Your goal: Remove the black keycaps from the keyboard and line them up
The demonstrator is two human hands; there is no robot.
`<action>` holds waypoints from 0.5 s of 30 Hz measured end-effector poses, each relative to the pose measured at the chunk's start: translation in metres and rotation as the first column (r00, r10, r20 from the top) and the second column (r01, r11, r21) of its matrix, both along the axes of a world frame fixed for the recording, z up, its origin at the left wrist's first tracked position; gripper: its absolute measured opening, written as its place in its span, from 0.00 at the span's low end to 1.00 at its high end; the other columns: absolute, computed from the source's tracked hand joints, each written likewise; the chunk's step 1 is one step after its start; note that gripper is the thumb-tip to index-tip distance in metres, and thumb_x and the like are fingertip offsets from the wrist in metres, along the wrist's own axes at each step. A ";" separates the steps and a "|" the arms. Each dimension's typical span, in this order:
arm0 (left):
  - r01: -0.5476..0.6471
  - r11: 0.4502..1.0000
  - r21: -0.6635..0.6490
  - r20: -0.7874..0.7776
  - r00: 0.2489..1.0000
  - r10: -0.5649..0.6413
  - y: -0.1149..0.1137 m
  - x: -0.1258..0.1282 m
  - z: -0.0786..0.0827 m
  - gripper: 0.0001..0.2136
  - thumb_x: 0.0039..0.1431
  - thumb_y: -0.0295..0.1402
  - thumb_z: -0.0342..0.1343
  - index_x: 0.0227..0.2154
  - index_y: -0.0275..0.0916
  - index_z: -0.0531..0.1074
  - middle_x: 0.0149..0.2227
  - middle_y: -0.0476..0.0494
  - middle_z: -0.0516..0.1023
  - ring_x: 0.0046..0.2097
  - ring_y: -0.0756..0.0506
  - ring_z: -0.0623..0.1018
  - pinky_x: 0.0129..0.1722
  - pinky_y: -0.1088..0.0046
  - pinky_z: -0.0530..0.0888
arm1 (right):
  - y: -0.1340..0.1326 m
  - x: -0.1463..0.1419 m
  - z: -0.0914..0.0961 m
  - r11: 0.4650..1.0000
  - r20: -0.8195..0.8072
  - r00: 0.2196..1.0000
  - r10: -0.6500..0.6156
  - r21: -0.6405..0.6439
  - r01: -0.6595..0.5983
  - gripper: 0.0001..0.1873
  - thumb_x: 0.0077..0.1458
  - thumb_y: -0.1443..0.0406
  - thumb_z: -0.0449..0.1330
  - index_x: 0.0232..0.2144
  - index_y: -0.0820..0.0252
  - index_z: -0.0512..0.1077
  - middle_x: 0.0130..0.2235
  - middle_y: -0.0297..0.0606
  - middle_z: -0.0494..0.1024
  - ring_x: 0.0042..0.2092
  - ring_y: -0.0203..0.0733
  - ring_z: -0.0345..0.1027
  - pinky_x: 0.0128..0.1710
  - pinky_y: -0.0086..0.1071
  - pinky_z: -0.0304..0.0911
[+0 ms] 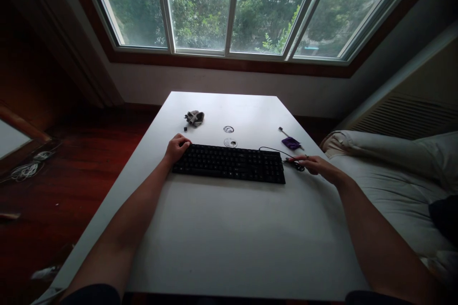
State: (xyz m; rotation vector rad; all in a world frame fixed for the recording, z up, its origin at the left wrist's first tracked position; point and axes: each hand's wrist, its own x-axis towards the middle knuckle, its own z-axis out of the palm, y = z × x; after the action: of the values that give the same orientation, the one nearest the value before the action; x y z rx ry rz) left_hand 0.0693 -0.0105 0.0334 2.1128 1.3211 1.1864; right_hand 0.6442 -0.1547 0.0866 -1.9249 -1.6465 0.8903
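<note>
A black keyboard point(229, 164) lies across the middle of a white table point(222, 238). My left hand point(176, 147) grips the keyboard's far left corner, fingers curled over its edge. My right hand point(315, 164) rests just off the keyboard's right end, fingers pinched on a small dark tool point(297, 166) beside the keyboard's black cable point(272, 150).
On the far side of the keyboard lie a crumpled grey cloth point(195, 117), a small black keycap point(185, 128), two small round objects point(229, 136), a purple item point(290, 143) and a thin tool point(283, 130). A bed with pale bedding point(386, 171) stands to the right. Windows are ahead.
</note>
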 end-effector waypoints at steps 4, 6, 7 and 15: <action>-0.011 1.000 -0.003 0.000 1.000 0.011 0.001 -0.001 -0.001 0.11 0.61 0.37 0.55 0.33 0.41 0.82 0.37 0.46 0.73 0.42 0.44 0.75 0.48 0.67 0.73 | -0.009 0.002 -0.023 0.974 0.019 0.991 -0.131 0.191 0.125 0.35 0.51 0.38 0.61 0.43 0.60 0.83 0.30 0.43 0.80 0.34 0.49 0.73 0.34 0.38 0.67; -0.014 1.000 -0.003 0.001 1.000 0.014 0.001 -0.001 0.000 0.11 0.61 0.37 0.55 0.33 0.41 0.82 0.37 0.46 0.73 0.42 0.45 0.75 0.48 0.67 0.73 | -0.010 0.001 -0.031 0.966 0.052 0.991 -0.127 0.235 0.112 0.34 0.53 0.39 0.60 0.43 0.59 0.83 0.34 0.44 0.82 0.39 0.53 0.75 0.39 0.40 0.69; -0.016 1.000 -0.002 0.001 1.000 0.016 0.001 -0.001 0.000 0.11 0.62 0.37 0.55 0.33 0.41 0.82 0.37 0.46 0.73 0.42 0.45 0.75 0.48 0.67 0.73 | -0.010 0.001 -0.034 0.968 0.071 0.992 -0.104 0.236 0.084 0.33 0.54 0.40 0.59 0.45 0.59 0.83 0.36 0.44 0.83 0.40 0.54 0.76 0.41 0.40 0.70; -0.043 0.998 0.042 0.014 0.999 0.042 0.002 -0.004 -0.001 0.11 0.62 0.37 0.55 0.33 0.41 0.81 0.37 0.46 0.73 0.41 0.45 0.75 0.47 0.67 0.73 | -0.029 -0.014 -0.056 0.908 0.382 0.921 -0.071 0.408 -0.099 0.31 0.55 0.48 0.63 0.59 0.51 0.74 0.55 0.44 0.79 0.49 0.53 0.77 0.46 0.40 0.72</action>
State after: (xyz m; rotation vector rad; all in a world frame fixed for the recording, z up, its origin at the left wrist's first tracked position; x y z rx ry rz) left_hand 0.0650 -0.0089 0.0327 2.1123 1.3525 1.2541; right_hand 0.6304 -0.1838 0.0311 -1.8530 -1.8841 0.1196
